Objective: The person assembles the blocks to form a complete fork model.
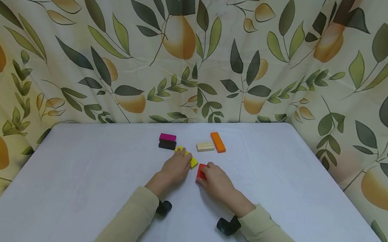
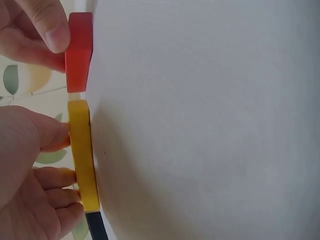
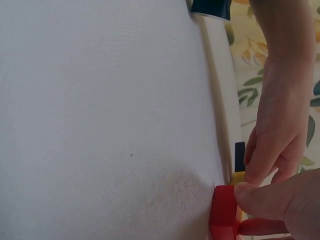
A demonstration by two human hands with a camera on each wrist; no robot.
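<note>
My right hand (image 1: 217, 180) pinches a red block (image 3: 223, 212) between thumb and fingers, low over the white table. My left hand (image 1: 176, 167) rests its fingertips on a long yellow block (image 2: 84, 155), which lies slantwise. In the left wrist view the yellow block's near side is uncovered, with the fingers along its upper edge. A narrow gap separates the red block from the yellow one's right end. Beyond the yellow block's left end lies a black block (image 1: 167, 145), with a magenta block (image 1: 167, 137) behind it.
A pale wooden block (image 1: 205, 147) lies behind the hands, and an orange block (image 1: 217, 142) slants beside it. The white-covered table (image 1: 82, 188) ends at a leaf-and-fruit patterned curtain (image 1: 196, 94). Small black cameras (image 1: 228, 225) sit at both wrists.
</note>
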